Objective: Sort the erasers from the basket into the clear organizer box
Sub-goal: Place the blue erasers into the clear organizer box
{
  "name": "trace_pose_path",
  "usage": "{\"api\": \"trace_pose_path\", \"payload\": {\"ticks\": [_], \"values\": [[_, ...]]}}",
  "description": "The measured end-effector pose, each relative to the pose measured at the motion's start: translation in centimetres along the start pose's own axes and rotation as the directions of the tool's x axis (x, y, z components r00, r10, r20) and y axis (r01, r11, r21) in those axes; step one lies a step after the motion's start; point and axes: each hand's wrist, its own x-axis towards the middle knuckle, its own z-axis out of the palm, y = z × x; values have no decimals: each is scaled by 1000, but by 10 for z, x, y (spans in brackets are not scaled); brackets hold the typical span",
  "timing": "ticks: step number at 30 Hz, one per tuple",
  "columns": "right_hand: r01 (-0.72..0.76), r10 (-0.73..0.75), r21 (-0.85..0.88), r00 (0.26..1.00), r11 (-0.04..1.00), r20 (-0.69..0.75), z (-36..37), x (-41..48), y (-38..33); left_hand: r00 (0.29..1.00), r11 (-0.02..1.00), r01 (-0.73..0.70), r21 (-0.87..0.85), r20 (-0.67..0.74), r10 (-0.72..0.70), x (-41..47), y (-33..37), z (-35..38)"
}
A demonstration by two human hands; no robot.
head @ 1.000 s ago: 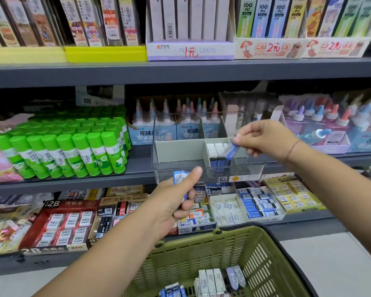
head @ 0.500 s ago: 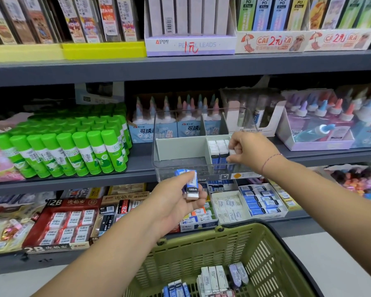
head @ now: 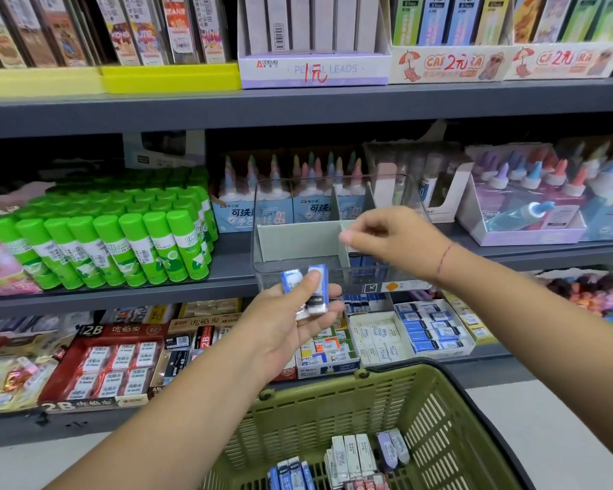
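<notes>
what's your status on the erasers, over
Left hand holds two blue erasers before the clear organizer box. Right hand over its right compartment, curled, empty. More in basket. Nothing blocks the box.

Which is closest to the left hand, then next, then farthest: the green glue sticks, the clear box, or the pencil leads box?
1. Clear organizer box: just beyond the left hand, which holds two erasers; middle shelf.
2. Green glue sticks: off to the left, same shelf.
3. Pencil leads box: up on the top shelf.
</notes>
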Motion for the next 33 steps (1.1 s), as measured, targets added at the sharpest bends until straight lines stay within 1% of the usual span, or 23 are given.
{"api": "trace_pose_path", "payload": {"ticks": [2, 3, 4, 7, 10, 14, 16, 17, 18, 19, 20, 21, 22, 23, 26, 31, 33], "values": [[-111, 87, 122, 979, 986, 185, 17, -8, -12, 1000, 997, -5, -74, -9, 5, 0, 1, 3], [-167, 127, 159, 963, 973, 238, 25, -13, -14, 1000, 993, -10, -114, -16, 8, 1, 1, 4], [-209, 158, 197, 956, 958, 246, 32, -16, -14, 1000, 989, -13, -146, -22, 10, 1, 0, 5], [-260, 203, 339, 959, 904, 196, 47, -25, -14, 1000, 987, -11, -158, -12, 10, 3, -2, 3], [-248, 186, 441, 966, 862, 180, 51, -27, -18, 1000, 988, 0, -157, 17, 2, 3, -2, 3], [-265, 218, 361, 962, 894, 166, 35, -21, -19, 1000, 988, 6, -155, -2, -7, 3, 3, 3], [-290, 241, 418, 956, 861, 168, 20, -15, -17, 1000, 995, 12, -98, -24, -14, 3, 5, 3], [-279, 243, 414, 960, 866, 139, 12, -11, -16, 999, 998, 13, -64, -43, -16, 3, 5, 1], [-244, 234, 335, 970, 910, 71, 4, -8, -12, 998, 999, 14, -34, -59, -16, 3, 6, 1], [-201, 207, 188, 978, 961, -14, -4, -5, -7, 998, 1000, 16, -11, -68, -17, 3, 6, -1], [-153, 153, 5, 984, 988, -88, -11, -2, -2, 998, 1000, 17, 6, -67, -16, 3, 6, -1], [-112, 92, -155, 987, 982, -130, -17, 0, 3, 998, 1000, 16, 19, -54, -15, 3, 6, -2], [-88, 53, -264, 989, 961, -136, -21, 1, 6, 999, 999, 14, 32, -35, -13, 2, 6, -2], [-76, 38, -328, 992, 942, -120, -23, 2, 10, 1000, 999, 12, 49, -20, -11, 2, 5, -1], [-45, 18, -405, 997, 913, -70, -18, 5, 19, 1000, 994, 16, 104, -1, -16, 1, 4, 0], [29, -57, -425, 997, 905, -54, 0, 13, 26, 1000, 992, 23, 125, 0, -23, 2, 3, 1], [64, -92, -464, 995, 884, -37, 4, 17, 27, 1000, 981, -4, 192, 8, 3, 5, 1, -1]]}}
